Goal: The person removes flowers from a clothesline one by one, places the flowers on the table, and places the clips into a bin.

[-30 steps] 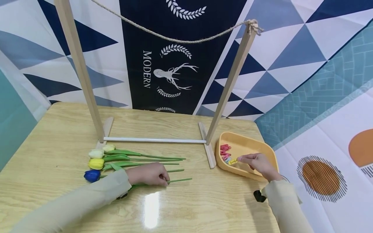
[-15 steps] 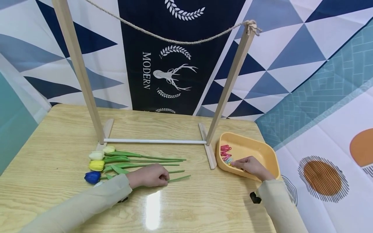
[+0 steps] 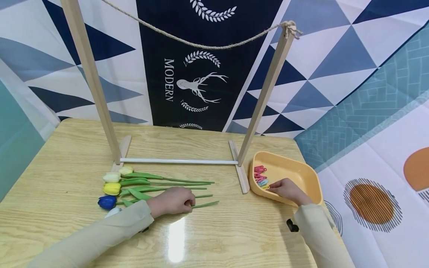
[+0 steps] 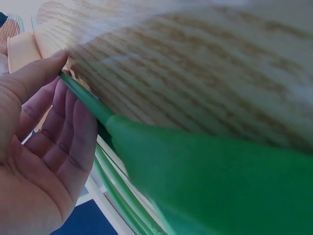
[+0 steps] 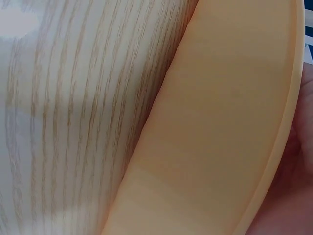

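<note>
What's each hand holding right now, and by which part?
The left hand grips a tulip stem near its cut end. The right hand reaches into the tray at the clips; whether it holds one cannot be told.

A light wood-grain worktop [image 3: 67, 156] with a glossy finish carries a bright patch of reflected light [image 3: 175, 238] near its front edge. Behind it hangs a fabric backdrop [image 3: 335, 56] of blue, grey and white triangles, with a dark navy central panel [image 3: 197, 74] printed in white with a stag's head, laurel sprigs and the word MODERN set sideways. To the right, a teal cloth with a fine brick-like line pattern [image 3: 375, 108] meets a white sheet printed with orange circles and black stripes [image 3: 372, 208], and a plain teal surface [image 3: 16, 137] shows at the left edge.
</note>
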Motion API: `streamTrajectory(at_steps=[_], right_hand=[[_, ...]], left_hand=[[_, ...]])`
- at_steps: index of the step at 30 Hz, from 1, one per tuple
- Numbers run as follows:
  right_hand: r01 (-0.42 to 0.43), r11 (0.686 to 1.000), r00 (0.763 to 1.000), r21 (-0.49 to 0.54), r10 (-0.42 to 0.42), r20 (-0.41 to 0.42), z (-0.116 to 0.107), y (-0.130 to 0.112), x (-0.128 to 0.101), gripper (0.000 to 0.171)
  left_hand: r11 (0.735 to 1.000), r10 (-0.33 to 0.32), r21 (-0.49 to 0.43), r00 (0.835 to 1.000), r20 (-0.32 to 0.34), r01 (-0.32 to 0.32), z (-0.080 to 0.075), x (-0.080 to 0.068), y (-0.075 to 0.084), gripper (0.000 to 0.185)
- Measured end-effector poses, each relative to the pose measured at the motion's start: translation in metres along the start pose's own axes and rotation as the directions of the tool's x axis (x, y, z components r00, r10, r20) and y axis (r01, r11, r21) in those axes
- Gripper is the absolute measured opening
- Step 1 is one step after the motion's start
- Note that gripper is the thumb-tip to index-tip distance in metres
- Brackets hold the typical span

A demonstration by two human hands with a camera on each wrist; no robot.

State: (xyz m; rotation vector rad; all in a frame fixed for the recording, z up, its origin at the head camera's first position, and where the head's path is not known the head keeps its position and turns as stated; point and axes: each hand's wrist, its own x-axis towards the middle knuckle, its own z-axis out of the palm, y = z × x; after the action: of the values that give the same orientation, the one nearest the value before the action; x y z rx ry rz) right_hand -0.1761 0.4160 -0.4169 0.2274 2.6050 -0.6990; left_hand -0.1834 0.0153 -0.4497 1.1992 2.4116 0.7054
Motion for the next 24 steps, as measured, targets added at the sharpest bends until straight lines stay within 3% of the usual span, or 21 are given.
streamTrajectory(at_steps=[11, 17, 20, 24], right_hand=[[0.025, 0.999, 1.0, -0.037, -0.024, 0.014, -0.001, -0.001, 0.011, 0.03], [0.03, 0.999, 0.999, -0.03, -0.029, 0.035, -0.007, -0.01, 0.005, 0.051], [0.041, 0.998, 0.999, -0.054, -0.042, -0.026, -0.01, -0.021, -0.004, 0.059], [0.07, 0.993, 0.977, -0.096, -0.087, -0.194, -0.009, -0.047, -0.02, 0.055]], left_hand=[[1.0, -0.028, 0.0, 0.999, -0.031, 0.028, 0.002, -0.003, -0.001, 0.006], [0.999, -0.047, -0.018, 0.998, -0.043, 0.047, 0.002, -0.006, -0.003, 0.006], [0.997, -0.071, -0.024, 0.996, -0.052, 0.07, 0.0, -0.009, -0.006, 0.005], [0.988, -0.142, -0.074, 0.987, -0.074, 0.137, -0.009, -0.015, -0.007, 0.009]])
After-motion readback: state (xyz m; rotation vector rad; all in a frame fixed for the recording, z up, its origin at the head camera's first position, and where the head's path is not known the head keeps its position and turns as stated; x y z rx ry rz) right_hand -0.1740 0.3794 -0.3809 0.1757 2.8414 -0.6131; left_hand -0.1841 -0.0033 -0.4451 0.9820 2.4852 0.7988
